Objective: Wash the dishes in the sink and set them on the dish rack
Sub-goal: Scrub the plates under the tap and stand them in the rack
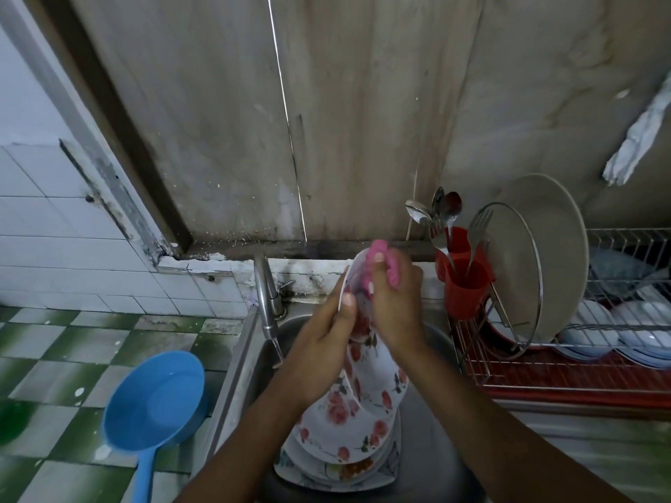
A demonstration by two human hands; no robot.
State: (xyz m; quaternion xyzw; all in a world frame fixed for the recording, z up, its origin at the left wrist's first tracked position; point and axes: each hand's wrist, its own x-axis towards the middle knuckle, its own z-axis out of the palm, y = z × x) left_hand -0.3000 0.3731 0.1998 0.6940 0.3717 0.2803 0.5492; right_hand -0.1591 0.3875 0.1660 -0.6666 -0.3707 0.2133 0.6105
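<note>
Nearest, at the bottom of the steel sink point(250, 361), lies a stack of unwashed white flower-print plates point(341, 462). Just above it the white plate with red and pink flowers point(374, 379) is held on edge, its long axis running from low and near the body up and away toward the wall.

The left hand point(321, 344) grips the plate's left rim, fingers curled behind it and thumb on the face. The right hand point(395, 308) is closed round a pink sponge point(385, 265) and presses it on the plate's far, upper part.

Beyond the left hand stands the chrome tap point(267, 303); a thin stream seems to fall from it, though blur makes this unsure. So rinsing lies to the left, on the holding hand's side.

The white wire dish rack point(544, 361) sits to the right of the sink, nearer the right hand, which is taken up with the sponge. In it stand a red plastic cutlery cup point(464, 288) and a large beige plate point(559, 248).
</note>
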